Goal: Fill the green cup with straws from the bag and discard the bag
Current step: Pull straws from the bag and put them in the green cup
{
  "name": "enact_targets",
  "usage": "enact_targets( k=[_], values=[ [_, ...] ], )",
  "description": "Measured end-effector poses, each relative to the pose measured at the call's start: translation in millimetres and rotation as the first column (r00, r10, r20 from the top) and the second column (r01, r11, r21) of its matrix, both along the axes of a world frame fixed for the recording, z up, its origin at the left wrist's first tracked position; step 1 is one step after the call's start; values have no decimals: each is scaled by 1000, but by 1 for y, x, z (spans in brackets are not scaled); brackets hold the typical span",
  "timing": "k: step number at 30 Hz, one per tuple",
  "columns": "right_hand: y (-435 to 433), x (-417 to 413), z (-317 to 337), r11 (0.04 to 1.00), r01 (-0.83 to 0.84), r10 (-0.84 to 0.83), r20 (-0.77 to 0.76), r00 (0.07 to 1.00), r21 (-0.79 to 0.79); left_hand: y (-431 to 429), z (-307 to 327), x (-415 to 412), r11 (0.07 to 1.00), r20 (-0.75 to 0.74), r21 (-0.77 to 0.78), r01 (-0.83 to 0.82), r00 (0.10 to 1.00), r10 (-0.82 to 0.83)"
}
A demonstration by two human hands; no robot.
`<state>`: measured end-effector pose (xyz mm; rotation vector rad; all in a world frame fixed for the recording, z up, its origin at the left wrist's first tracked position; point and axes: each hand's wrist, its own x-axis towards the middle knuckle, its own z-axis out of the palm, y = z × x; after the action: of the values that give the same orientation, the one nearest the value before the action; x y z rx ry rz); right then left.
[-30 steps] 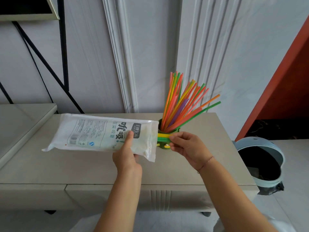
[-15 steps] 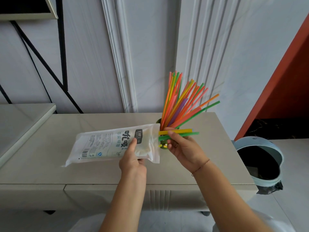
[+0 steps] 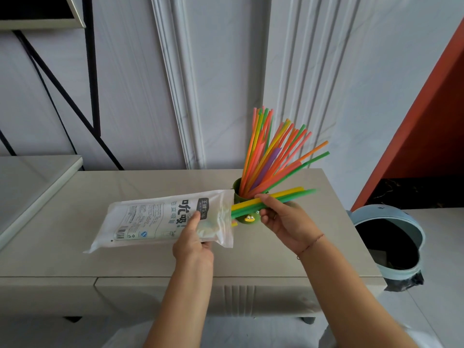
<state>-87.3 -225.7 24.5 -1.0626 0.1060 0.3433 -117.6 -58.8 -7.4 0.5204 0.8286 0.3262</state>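
Note:
A white plastic bag (image 3: 155, 219) with printed text lies flat over the table, its open mouth toward the right. My left hand (image 3: 193, 243) grips it near that mouth. My right hand (image 3: 281, 217) pinches a few yellow and green straws (image 3: 283, 194) that stick partway out of the bag, level with the table. Just behind them stands the green cup (image 3: 238, 197), holding several orange, yellow, green, pink and purple straws (image 3: 271, 151) fanned up to the right. The held straws and my right hand hide the cup's front.
The beige table (image 3: 125, 267) stands against a white panelled wall. A light blue bin (image 3: 389, 244) with a black liner sits on the floor to the right, by an orange wall. At the left is a second table top and a black metal frame.
My right hand has drawn the yellow and green straws farther out of the bag to the right. The bag has dropped lower and shifted right, closer to the cup.

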Motion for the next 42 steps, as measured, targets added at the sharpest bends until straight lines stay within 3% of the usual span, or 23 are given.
enact_targets(
  k=[8,15,19,23,30,38,42],
  values=[
    [15,-6,-1,992,36,-22,115,993,-120,-7,-1,2,1000,-11,-6,27,1000,-27],
    [-22,18,27,921,300,-251,212,944,-247,21,-7,3,999,-48,16,-33,998,34],
    [-34,27,37,835,414,-323,287,902,-362,22,-8,5,999,-44,22,-28,999,29],
    [-31,32,37,741,442,-293,348,890,-506,16,-9,5,1000,-31,13,-18,999,18],
    [-8,39,22,648,303,-82,332,940,-699,14,-7,5,1000,-15,16,-8,1000,8],
    [5,49,19,523,212,62,285,957,-826,13,-4,5,1000,-4,-8,-2,1000,2],
    [3,49,18,532,215,65,293,954,-819,14,-3,5,1000,-15,-11,-3,1000,3]
  ],
)
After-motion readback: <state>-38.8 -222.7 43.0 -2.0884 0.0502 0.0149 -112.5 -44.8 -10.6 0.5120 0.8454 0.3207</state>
